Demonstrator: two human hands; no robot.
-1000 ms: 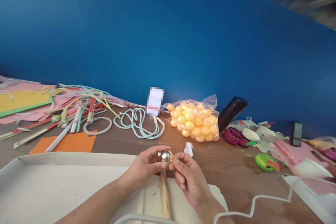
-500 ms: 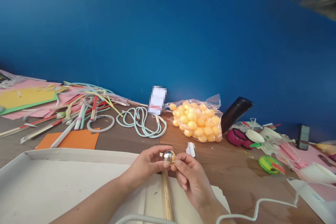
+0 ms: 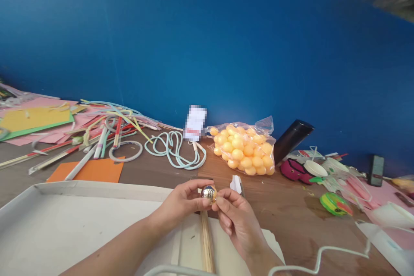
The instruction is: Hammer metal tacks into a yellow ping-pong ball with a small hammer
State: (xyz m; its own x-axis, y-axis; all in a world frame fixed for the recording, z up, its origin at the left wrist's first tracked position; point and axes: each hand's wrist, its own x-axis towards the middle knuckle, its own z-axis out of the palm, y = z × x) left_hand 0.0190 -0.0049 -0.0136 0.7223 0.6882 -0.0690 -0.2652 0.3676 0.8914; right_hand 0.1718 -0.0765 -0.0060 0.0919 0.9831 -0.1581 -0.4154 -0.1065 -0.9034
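Both my hands meet at the lower middle of the view, pinching one small ball point(image 3: 208, 192) that is shiny silver on one side and orange on the other. My left hand point(image 3: 183, 202) grips it from the left with thumb and fingers curled. My right hand point(image 3: 235, 220) pinches it from the right. Under the hands lie thin wooden sticks point(image 3: 206, 241) on a white board point(image 3: 80, 228). A clear bag of orange balls point(image 3: 244, 151) sits behind on the brown table point(image 3: 291, 207).
A mint cord point(image 3: 176, 151) lies coiled left of the bag, beyond it a heap of coloured straws and paper point(image 3: 80, 129). A black cylinder point(image 3: 293, 138), cups, a green-yellow disc point(image 3: 334, 203) and a white cable point(image 3: 323, 252) crowd the right. A blue wall stands behind.
The view has shifted slightly; my hands keep the same pinch on the ball and hardly move.
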